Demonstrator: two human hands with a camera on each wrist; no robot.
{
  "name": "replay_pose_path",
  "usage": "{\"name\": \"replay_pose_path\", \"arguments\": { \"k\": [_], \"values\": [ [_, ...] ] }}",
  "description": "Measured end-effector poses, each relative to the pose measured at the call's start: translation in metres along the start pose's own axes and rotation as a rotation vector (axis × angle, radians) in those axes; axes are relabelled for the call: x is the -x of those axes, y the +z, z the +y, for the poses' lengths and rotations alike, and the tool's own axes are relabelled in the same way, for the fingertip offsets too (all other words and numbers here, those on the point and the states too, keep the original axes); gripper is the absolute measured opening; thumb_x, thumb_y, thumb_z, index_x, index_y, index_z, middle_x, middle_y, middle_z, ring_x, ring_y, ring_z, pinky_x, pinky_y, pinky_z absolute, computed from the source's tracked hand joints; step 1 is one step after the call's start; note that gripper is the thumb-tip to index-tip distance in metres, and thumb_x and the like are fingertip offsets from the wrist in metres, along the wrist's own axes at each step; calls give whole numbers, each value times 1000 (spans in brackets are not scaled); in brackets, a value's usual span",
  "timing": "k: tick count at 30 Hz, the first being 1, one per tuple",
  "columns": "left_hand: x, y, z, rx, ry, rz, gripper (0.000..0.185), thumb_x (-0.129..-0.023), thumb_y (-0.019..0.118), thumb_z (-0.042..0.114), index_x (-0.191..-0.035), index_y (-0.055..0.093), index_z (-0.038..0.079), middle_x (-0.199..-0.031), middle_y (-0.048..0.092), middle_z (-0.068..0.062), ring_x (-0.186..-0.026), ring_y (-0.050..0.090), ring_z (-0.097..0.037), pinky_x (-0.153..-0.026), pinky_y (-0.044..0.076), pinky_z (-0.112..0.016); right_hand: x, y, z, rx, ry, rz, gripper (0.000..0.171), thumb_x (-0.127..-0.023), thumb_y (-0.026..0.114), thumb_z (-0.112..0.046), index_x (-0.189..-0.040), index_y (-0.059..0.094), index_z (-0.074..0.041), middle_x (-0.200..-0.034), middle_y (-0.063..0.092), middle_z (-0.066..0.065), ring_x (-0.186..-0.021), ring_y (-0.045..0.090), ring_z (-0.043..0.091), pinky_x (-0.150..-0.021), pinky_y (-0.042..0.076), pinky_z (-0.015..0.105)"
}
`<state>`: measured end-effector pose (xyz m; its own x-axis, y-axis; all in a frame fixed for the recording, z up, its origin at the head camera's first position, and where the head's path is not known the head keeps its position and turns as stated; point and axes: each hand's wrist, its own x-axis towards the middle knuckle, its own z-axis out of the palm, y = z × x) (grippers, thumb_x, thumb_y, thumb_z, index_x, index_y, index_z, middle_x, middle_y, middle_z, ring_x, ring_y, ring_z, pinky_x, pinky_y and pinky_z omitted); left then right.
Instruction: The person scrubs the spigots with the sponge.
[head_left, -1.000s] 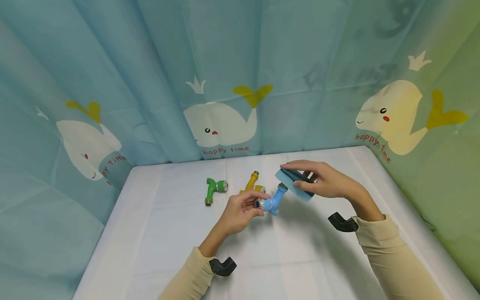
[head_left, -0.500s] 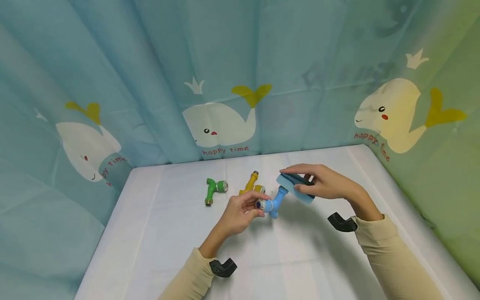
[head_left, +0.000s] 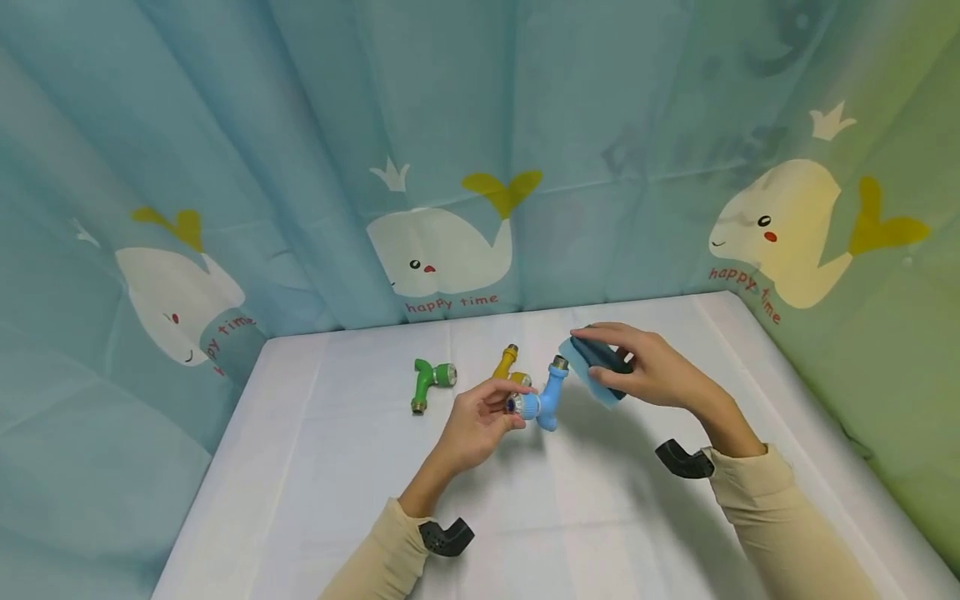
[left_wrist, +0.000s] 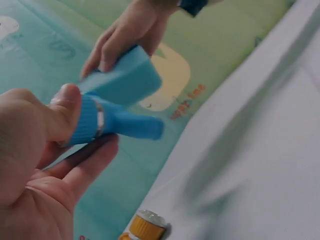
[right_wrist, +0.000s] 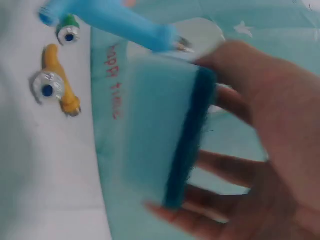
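Note:
My left hand (head_left: 486, 410) pinches the ribbed knob end of a blue toy tap (head_left: 546, 399) and holds it above the white table (head_left: 315, 467). In the left wrist view the left hand's thumb (left_wrist: 62, 112) presses on the blue tap (left_wrist: 120, 125). My right hand (head_left: 637, 367) grips a light blue sponge (head_left: 588, 371) with a dark scouring side. The sponge touches the tap's upper end. In the right wrist view the sponge (right_wrist: 150, 135) fills the middle, with the blue tap (right_wrist: 115, 22) above it.
A green tap (head_left: 427, 381) and a yellow tap (head_left: 506, 365) lie on the table behind my left hand. The yellow tap (right_wrist: 55, 90) also shows in the right wrist view. A whale-print curtain (head_left: 450, 167) closes in the table on three sides.
The right hand has turned the sponge and drawn it up along the tap's upper end. The left hand has tilted the blue tap more upright.

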<state>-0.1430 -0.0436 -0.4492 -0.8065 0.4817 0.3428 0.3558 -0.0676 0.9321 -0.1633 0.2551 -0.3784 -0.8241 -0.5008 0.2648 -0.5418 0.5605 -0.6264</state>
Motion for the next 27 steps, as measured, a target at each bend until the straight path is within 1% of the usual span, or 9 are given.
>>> {"name": "replay_pose_path", "arguments": {
  "k": [3,6,10,12,14,19,21,24,27],
  "values": [
    [-2,0,0,40,-9,74,37,-89,69,-16,-123,64,-1,-128,68,-22,-113,68,-25,-88,60,-31,5,13,-3,-16,-7,142,58,-93,76,-10,-147,57,-17,-143,58,12,-91,65,20,-71,60,33],
    [-6,0,1,78,-2,140,36,-91,69,-13,-124,63,-2,-129,67,-25,-116,68,-25,-89,59,-32,8,31,-7,-46,-37,203,60,-92,77,-9,-147,56,-16,-145,56,13,-88,66,20,-69,60,33],
    [-10,-2,4,123,20,218,35,-91,69,-10,-125,59,-8,-130,63,-32,-119,66,-27,-93,58,-34,9,49,-12,-71,-39,124,57,-94,76,-16,-148,57,-16,-148,53,17,-94,66,22,-71,60,32],
    [-11,-3,4,134,19,244,36,-91,69,-11,-125,58,-10,-130,62,-34,-119,66,-26,-93,57,-34,12,52,-13,-67,-17,77,55,-94,76,-17,-147,58,-16,-147,53,19,-94,67,23,-71,60,32],
    [-11,-4,4,139,1,264,36,-90,69,-12,-124,58,-12,-129,63,-33,-118,67,-25,-92,58,-33,13,51,-12,-40,-4,71,55,-93,78,-17,-145,61,-15,-145,55,20,-98,67,24,-73,60,35],
    [-9,-6,4,150,-22,276,38,-88,71,-12,-124,59,-12,-128,65,-31,-116,67,-24,-91,58,-33,9,47,-14,-28,-12,88,55,-93,78,-18,-145,61,-16,-143,57,17,-98,67,23,-74,59,34],
    [-9,-7,5,165,-16,288,38,-87,72,-13,-123,58,-13,-128,65,-31,-117,67,-25,-91,58,-33,7,47,-14,-46,-5,40,54,-95,76,-20,-146,60,-16,-144,56,18,-98,67,23,-75,59,33],
    [-8,-7,6,179,-21,286,38,-87,72,-14,-123,59,-13,-128,64,-32,-117,67,-25,-91,58,-33,7,45,-12,-30,25,-27,52,-95,75,-21,-145,61,-15,-143,56,21,-105,67,27,-80,59,37],
    [-8,-8,6,173,-31,268,37,-87,71,-16,-123,59,-13,-129,63,-33,-117,67,-24,-92,58,-33,7,43,-10,-3,51,-22,51,-94,76,-20,-143,63,-15,-142,57,20,-106,66,28,-81,59,40]
  ]
}}
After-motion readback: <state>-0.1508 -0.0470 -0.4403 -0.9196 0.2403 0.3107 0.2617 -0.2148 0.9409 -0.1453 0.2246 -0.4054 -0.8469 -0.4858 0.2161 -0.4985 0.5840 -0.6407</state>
